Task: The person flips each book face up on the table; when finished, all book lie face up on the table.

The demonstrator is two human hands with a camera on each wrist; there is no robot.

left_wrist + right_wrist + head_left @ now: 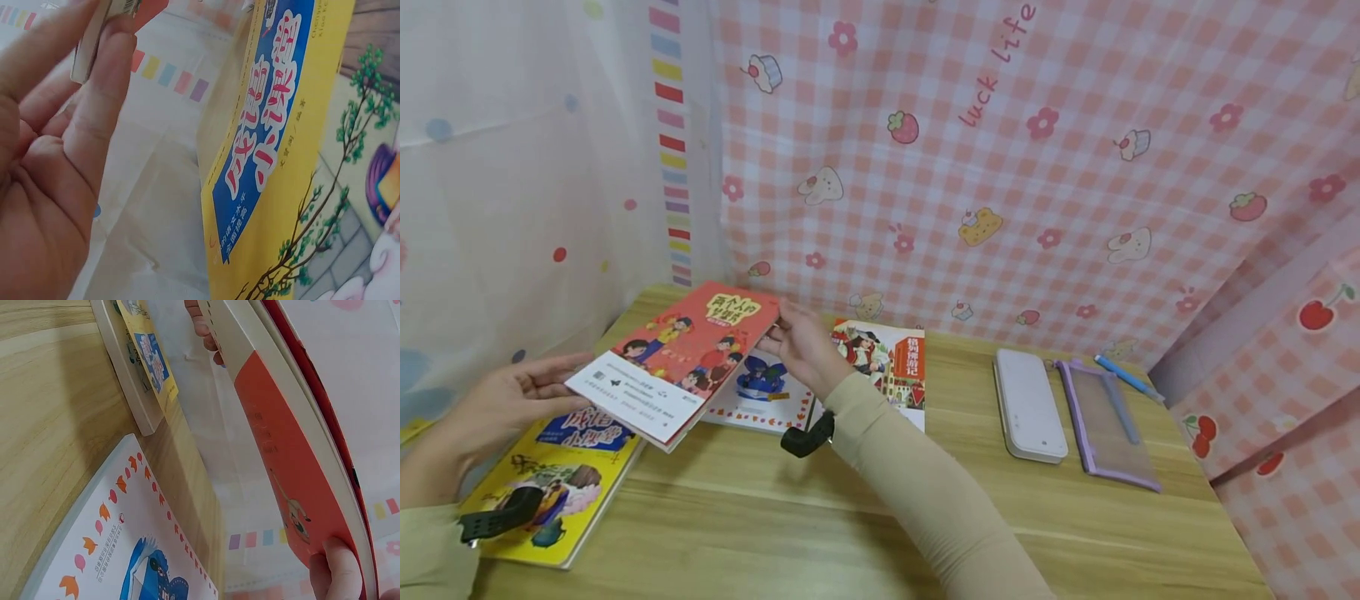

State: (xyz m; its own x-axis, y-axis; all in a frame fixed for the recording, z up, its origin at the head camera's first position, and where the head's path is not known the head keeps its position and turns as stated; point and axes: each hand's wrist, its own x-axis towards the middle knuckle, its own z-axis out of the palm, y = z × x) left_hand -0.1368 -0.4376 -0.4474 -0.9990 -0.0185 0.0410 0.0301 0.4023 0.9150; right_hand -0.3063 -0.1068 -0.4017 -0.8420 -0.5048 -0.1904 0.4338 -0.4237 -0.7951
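Observation:
Between both hands a red book with a white lower band is held tilted above the table. My left hand pinches its lower left corner; the left wrist view shows that corner between thumb and fingers. My right hand grips the upper right edge, and the right wrist view shows fingertips on the red back cover. Below my left hand lies a yellow book with a blue title panel. Under the right hand is a white book with a blue picture, partly covered by the red book.
Right of the right forearm lies another illustrated book, partly hidden by the arm. Farther right on the wooden table are a white case, a purple-edged mesh pouch and a blue pen. Patterned curtains stand behind.

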